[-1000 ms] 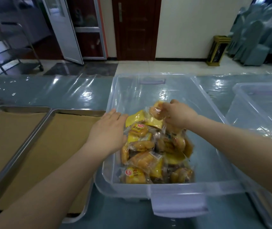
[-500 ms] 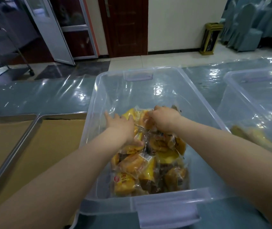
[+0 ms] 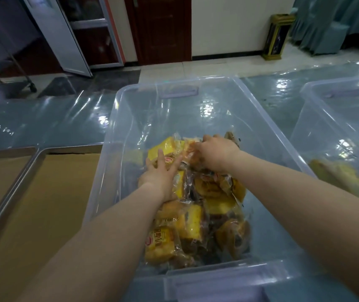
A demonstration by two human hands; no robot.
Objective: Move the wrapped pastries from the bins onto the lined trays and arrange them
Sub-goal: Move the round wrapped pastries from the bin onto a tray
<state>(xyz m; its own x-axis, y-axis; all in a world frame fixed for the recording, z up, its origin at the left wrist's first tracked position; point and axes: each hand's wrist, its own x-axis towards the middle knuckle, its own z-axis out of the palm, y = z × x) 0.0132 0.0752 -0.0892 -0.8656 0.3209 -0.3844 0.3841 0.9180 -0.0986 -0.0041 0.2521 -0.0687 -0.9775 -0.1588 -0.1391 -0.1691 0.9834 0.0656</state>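
Both bare forearms are stretched forward into the clear bin (image 3: 130, 118), entering from 7 and 5 o'clock. The left hand (image 3: 163, 174) is laid palm down on the pastries (image 3: 191, 219). Its fingers (image 3: 175, 163) are straight and spread, pointed towards 1 o'clock, and nothing is gripped by it. The right hand (image 3: 216, 152) is held just beyond, at 1 o'clock of the left hand and nearly touching it. Its knuckles are turned up, its wrist is bent down, and its fingers are curled over an orange-brown packet (image 3: 188, 149) at the heap's far end. The fingertips are hidden among the wrappers.

The pastries are heaped in the bin from the hands back to the wall at 6 o'clock. At 9 o'clock of the bin, a tray (image 3: 71, 148) lined with brown paper (image 3: 50, 203) is set just beside it, and a second tray (image 3: 4, 149) adjoins that one further towards 9 o'clock. At 3 o'clock, a second bin (image 3: 322, 127) is seen with blurred yellow packs (image 3: 344, 177) inside. Everything is set on a film-covered table (image 3: 43, 123).
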